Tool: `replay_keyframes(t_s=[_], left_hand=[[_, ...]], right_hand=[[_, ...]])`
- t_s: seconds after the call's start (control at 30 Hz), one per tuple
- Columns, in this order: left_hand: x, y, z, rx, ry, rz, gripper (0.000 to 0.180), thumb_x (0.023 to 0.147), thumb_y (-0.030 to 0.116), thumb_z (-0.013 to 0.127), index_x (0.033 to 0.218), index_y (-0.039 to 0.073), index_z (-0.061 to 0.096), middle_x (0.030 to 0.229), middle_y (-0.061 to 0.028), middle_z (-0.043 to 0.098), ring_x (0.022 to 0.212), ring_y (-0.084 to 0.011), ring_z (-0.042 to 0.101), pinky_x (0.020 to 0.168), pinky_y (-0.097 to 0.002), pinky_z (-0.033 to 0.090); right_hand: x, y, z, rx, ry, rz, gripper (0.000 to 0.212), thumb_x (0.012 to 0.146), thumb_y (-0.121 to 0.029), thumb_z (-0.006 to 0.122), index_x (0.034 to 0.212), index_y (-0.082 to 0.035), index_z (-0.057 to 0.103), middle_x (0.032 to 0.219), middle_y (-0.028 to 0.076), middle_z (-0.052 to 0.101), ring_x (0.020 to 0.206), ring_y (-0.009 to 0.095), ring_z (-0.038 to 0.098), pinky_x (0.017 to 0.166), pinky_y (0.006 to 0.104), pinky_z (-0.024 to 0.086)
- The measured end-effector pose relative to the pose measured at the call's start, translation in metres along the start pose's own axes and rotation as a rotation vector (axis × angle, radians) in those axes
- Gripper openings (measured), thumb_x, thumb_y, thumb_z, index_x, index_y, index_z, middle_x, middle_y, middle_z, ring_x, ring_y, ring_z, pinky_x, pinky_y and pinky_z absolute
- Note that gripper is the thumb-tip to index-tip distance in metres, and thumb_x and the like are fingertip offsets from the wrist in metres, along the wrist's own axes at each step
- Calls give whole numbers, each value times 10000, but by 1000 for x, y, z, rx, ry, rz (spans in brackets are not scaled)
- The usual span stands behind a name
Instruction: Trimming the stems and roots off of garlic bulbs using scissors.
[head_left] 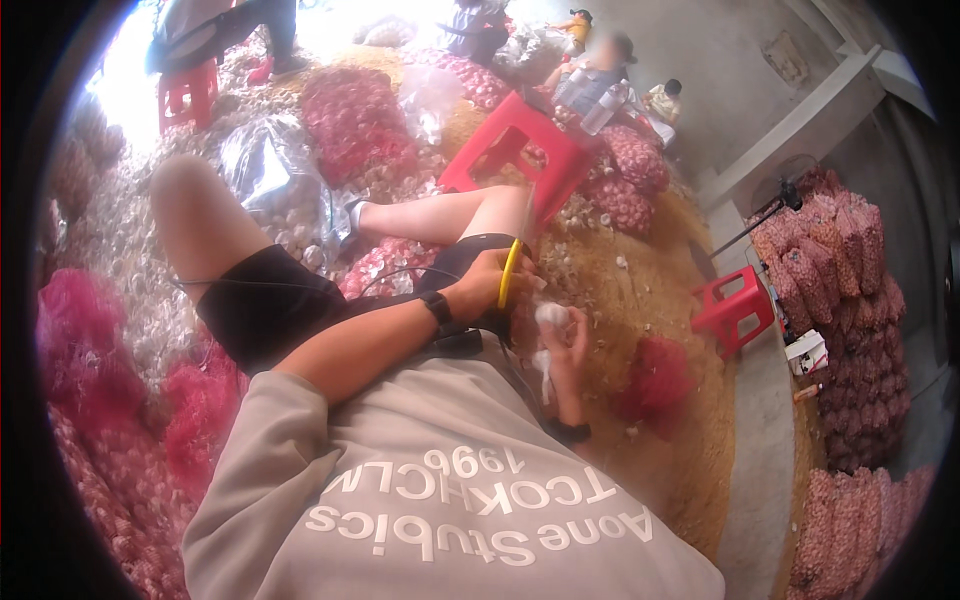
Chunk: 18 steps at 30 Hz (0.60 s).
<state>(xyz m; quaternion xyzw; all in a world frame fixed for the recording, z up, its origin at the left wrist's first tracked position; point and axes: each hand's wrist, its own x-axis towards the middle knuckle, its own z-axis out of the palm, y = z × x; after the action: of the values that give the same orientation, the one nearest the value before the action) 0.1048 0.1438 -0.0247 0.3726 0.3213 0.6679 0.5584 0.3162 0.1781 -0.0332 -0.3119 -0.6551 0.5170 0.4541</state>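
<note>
My left hand (pixel 487 287), with a black watch on its wrist, grips a yellow-handled cutting tool (pixel 509 273) over my lap. Just to its right, my right hand (pixel 566 341) holds a white garlic bulb (pixel 551 314), with a black band on that wrist. The tool's blade end sits close to the bulb; whether they touch I cannot tell. I sit in a grey shirt and black shorts, with my bare knee (pixel 185 195) up at the left.
Loose garlic and peel cover the ground around my legs. Red mesh sacks of garlic (pixel 835 300) are stacked at the right, more lie at the left (pixel 75 340). Red plastic stools stand ahead (pixel 520 150) and to the right (pixel 735 310). Other people sit at the back (pixel 600 75).
</note>
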Motion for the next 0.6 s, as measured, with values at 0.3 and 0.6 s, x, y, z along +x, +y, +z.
replay_keyframes(t_s=[0.3, 0.6], left_hand=[[-4, 0, 12, 406, -305, 70, 308, 890, 244, 832, 1110, 65, 713, 895, 34, 705, 760, -41, 650, 618, -214, 511], [-2, -1, 10, 410, -251, 104, 252, 891, 165, 822, 1066, 43, 688, 820, 61, 655, 680, -26, 592, 579, -209, 474]], right_hand=[[-9, 1, -26, 457, -50, 330, 409, 972, -326, 725, 1273, -122, 539, 885, 21, 593, 635, 118, 592, 480, 269, 527], [-5, -8, -21, 113, -137, 320, 365, 985, -291, 717, 1257, -88, 584, 902, 14, 636, 659, 92, 606, 521, 241, 497]])
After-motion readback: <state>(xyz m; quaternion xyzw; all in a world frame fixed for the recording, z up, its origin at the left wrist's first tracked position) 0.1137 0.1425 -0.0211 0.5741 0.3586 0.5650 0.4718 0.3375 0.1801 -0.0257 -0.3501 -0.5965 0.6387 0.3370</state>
